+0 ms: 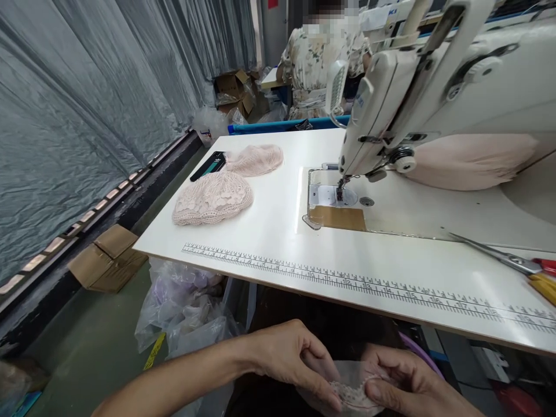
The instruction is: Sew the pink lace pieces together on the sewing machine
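Note:
Below the table's front edge, my left hand [295, 362] and my right hand [408, 385] are together in my lap. Both pinch a small pink lace piece [354, 391] with sheer fabric between thumb and fingers. On the white sewing table [278, 231] lie two stacks of pink lace pieces, one nearer [212, 198] and one farther back [256, 159]. The sewing machine [434, 87] stands at the right, its needle [339, 188] over the plate.
Scissors [499, 255] with red and yellow handles lie at the table's right edge. A printed ruler [347, 284] runs along the front. A black card [208, 165] lies by the lace. Plastic bags [186, 307] and a cardboard box [108, 258] sit on the floor. Another person [319, 63] sits beyond.

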`<state>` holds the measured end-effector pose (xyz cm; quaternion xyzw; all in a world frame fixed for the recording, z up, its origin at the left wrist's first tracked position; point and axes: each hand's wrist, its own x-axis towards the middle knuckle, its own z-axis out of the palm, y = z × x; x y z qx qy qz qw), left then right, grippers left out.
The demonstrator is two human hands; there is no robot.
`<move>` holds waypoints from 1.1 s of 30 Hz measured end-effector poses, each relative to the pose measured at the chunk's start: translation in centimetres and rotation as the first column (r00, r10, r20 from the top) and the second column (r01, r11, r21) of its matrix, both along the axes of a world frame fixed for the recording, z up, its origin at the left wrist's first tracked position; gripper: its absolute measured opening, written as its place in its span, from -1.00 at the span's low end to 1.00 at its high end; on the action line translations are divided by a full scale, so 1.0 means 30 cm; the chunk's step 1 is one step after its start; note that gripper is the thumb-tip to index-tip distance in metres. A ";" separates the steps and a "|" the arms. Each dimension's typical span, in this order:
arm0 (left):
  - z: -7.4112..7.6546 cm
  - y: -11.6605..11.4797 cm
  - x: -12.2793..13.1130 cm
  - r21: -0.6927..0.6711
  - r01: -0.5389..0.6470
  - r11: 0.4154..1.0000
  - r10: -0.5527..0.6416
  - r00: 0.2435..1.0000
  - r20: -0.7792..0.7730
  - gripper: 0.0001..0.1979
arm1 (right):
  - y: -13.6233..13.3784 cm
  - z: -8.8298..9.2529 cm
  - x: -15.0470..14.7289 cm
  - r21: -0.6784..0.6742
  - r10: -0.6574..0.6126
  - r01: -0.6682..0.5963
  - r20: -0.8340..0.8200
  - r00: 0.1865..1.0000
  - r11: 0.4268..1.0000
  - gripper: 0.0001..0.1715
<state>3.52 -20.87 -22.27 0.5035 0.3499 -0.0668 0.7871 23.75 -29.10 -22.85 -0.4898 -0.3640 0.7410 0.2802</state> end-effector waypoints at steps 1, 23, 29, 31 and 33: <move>0.002 -0.001 0.003 0.008 -0.014 1.000 0.014 1.000 -0.007 -0.47 | 0.004 0.012 -0.002 0.011 -0.002 0.002 0.019 1.000 1.000 -0.49; 0.011 0.004 -0.063 0.118 -0.012 0.993 0.011 1.000 0.011 -0.64 | 0.007 0.037 -0.048 0.168 0.106 -0.190 0.414 0.904 0.967 -0.86; 0.013 0.011 -0.082 0.139 -0.007 0.990 0.007 1.000 0.001 -0.69 | 0.018 0.065 -0.049 0.128 0.130 -0.216 0.480 0.867 0.968 -0.88; 0.013 0.014 -0.089 0.170 -0.002 0.985 0.002 1.000 0.002 -0.73 | 0.026 0.073 -0.053 0.130 0.137 -0.225 0.479 0.867 0.966 -0.88; 0.012 0.018 -0.095 0.193 -0.003 0.981 0.004 1.000 -0.003 -0.77 | 0.033 0.077 -0.058 0.131 0.140 -0.228 0.481 0.866 0.965 -0.87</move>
